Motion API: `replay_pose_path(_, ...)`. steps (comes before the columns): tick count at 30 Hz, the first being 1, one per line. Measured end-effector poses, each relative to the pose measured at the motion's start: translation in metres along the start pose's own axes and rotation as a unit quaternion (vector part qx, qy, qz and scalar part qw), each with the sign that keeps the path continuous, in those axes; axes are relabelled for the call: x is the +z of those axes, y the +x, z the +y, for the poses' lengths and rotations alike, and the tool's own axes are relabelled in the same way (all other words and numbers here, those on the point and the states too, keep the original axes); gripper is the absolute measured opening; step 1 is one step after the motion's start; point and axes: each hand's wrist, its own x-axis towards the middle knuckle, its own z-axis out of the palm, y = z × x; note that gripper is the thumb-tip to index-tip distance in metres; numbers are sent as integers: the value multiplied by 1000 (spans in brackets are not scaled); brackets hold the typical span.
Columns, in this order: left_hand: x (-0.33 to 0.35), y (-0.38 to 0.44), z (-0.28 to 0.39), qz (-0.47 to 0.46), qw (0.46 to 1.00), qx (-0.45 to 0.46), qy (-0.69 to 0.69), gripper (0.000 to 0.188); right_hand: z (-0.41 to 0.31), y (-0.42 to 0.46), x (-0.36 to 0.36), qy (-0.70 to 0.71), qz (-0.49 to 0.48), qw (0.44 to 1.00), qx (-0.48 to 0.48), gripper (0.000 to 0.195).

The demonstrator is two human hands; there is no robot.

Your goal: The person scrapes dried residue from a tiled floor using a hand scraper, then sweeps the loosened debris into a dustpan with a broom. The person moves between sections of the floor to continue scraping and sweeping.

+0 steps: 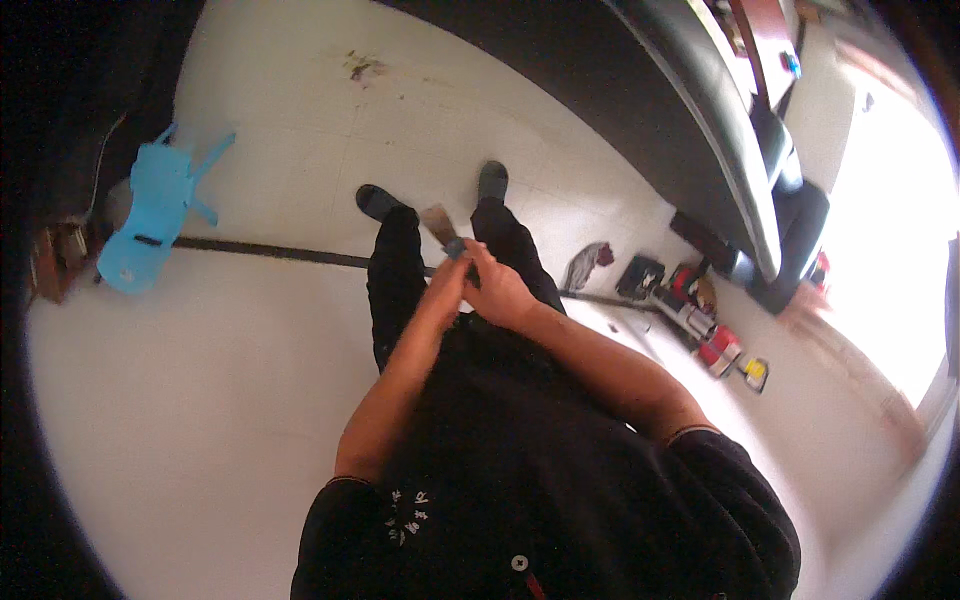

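Note:
In front of my waist both hands are together around a short hand tool with a flat, brownish end [439,223]. Its end points away from me, towards my feet; whether it is a scraper or a brush is too blurred to settle. My left hand [448,283] closes around the dark handle from the left. From the other side, my right hand [501,291] grips it too, its fingers lying against the left hand. Most of the handle is hidden by the fingers.
A light-blue plastic chair [161,196] lies at the left. A dark strip [270,250] crosses the pale floor. At the right are a crumpled cloth [583,268] and a red-and-grey power tool or vacuum [694,322]. Large dark furniture [600,67] overhangs the upper right.

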Motion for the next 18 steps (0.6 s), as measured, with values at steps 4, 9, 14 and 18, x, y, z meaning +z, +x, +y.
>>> replay_pose_path(4, -19, 9, -11, 67, 995, 28, 72, 42, 12, -21, -25, 75, -45, 996, 2, 59)
replay_pose_path(9, -11, 4, -6, 174, 977, 35, 117, 41, 96, -63, -43, 76, -18, 995, 65, 48)
replay_pose_path(14, 25, -8, -29, 196, 911, 0, 363, 31, 230, -144, -83, 75, 52, 975, 202, 41)
replay_pose_path(18, 88, 20, -48, 152, 865, -25, 477, 30, 361, -234, -93, 83, 121, 932, 330, 42)
